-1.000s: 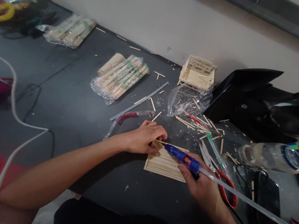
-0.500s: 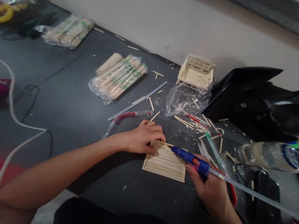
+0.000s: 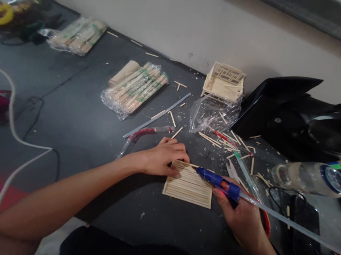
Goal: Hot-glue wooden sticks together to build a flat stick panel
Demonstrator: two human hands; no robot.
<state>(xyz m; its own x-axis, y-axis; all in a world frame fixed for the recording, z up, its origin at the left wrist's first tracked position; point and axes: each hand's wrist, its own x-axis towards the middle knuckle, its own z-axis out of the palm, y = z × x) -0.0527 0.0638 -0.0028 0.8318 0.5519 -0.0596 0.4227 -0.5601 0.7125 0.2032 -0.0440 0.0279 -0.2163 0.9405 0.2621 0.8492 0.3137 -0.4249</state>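
A flat panel of thin wooden sticks point(image 3: 189, 192) lies on the dark table in front of me. My left hand point(image 3: 165, 157) grips its upper left corner, thumb on the face and fingers at the far edge. In my right hand point(image 3: 238, 218) is a blue hot glue gun point(image 3: 218, 182), its nozzle pointing left at the panel's upper edge. A long clear glue stick point(image 3: 288, 222) runs out of the back of the gun. Whether the nozzle touches the wood I cannot tell.
A small wooden stick model point(image 3: 224, 82) stands by the wall. Bagged sticks point(image 3: 138, 89) lie behind my left hand. Loose stick pieces point(image 3: 225, 141) and a crumpled plastic bag point(image 3: 210, 113) are beyond the panel. A clear bottle point(image 3: 308, 177) and a phone point(image 3: 306, 231) sit at right.
Almost nothing differs. The glue gun has shifted very slightly to the right along the panel's upper edge; my left hand keeps its hold.
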